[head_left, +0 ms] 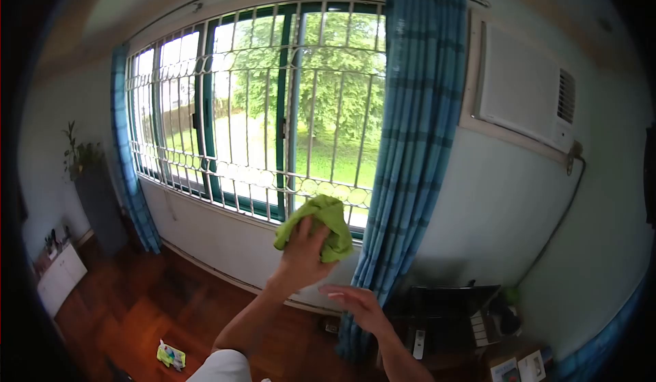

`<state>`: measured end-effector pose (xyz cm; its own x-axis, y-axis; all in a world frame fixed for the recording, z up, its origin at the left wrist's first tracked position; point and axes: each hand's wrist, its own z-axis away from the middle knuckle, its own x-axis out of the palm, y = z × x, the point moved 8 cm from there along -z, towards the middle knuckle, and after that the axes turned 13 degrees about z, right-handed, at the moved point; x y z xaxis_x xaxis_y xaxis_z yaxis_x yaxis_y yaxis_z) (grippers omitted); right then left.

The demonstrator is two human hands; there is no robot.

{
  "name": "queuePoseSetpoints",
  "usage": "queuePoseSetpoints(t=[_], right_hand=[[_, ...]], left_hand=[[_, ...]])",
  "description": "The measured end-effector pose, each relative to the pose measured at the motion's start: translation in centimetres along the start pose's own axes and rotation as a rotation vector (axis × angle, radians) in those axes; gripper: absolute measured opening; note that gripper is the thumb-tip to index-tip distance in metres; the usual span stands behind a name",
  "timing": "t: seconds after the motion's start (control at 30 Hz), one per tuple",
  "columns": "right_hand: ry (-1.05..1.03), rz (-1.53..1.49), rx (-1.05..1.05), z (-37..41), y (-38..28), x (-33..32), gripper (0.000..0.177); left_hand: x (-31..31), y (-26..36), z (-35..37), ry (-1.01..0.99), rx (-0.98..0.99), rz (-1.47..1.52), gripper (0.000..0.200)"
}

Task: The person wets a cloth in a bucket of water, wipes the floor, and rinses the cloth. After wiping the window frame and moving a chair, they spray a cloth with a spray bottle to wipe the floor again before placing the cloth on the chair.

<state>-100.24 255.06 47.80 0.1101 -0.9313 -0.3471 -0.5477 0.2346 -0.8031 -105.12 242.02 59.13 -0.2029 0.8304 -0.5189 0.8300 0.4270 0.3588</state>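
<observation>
My left hand grips a crumpled lime-green cloth, its fingers pressed into the folds. The cloth overlaps the lower part of the barred window, near the sill at its right end. Below and to the right, my right hand holds nothing; its fingers stretch out to the left beneath the left wrist. A blue checked curtain hangs just to the right of the cloth and behind my right hand.
An air conditioner is set in the wall at right. Beneath it stand a dark monitor and a white remote. A small green packet lies lower left. A white cabinet and a tall dark planter stand at left.
</observation>
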Motion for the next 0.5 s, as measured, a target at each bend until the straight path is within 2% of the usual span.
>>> queuePoseSetpoints(t=[0.03,0.07,0.1,0.17,0.2,0.23,0.33,0.37,0.4,0.43,0.5], right_hand=[[0.041,-0.047,0.001,-1.5,0.3,1.0,0.026],[0.032,0.112,0.049,-2.9,3.5,2.0,0.028],[0.025,0.112,0.052,-4.5,7.6,3.0,0.028],[0.206,0.068,-0.024,-7.0,13.4,4.5,0.032],[0.199,-0.175,0.134,-8.6,12.8,5.9,0.036],[0.204,-0.173,0.137,-11.7,13.2,6.6,0.036],[0.380,0.231,-0.040,-15.6,15.0,9.1,0.031],[0.376,-0.216,0.094,-17.2,13.8,10.1,0.029],[0.375,-0.664,0.214,-19.0,12.4,11.5,0.027],[0.398,-0.664,0.233,-20.6,12.6,12.0,0.027],[0.378,-0.587,0.427,-23.6,14.7,13.6,0.026]], left_hand=[[-0.5,-0.6,0.7,0.011,-0.008,-0.002,0.070],[-0.2,-1.6,1.5,-0.059,-0.041,0.039,0.073],[0.0,-2.7,2.3,-0.132,-0.074,0.082,0.077],[-1.1,-4.6,4.4,-0.145,-0.085,0.106,0.077],[-1.5,-5.7,5.6,-0.187,-0.065,0.093,0.077],[-2.1,-7.0,5.9,-0.225,-0.037,0.078,0.078],[-3.7,-11.9,9.4,-0.289,-0.117,0.227,0.083],[-4.4,-13.2,10.6,-0.297,-0.127,0.287,0.085],[-4.7,-14.8,11.8,-0.342,-0.221,0.320,0.079],[-5.1,-15.9,13.2,-0.366,-0.226,0.337,0.079],[-5.0,-18.9,17.7,-0.540,-0.276,0.291,0.067]])
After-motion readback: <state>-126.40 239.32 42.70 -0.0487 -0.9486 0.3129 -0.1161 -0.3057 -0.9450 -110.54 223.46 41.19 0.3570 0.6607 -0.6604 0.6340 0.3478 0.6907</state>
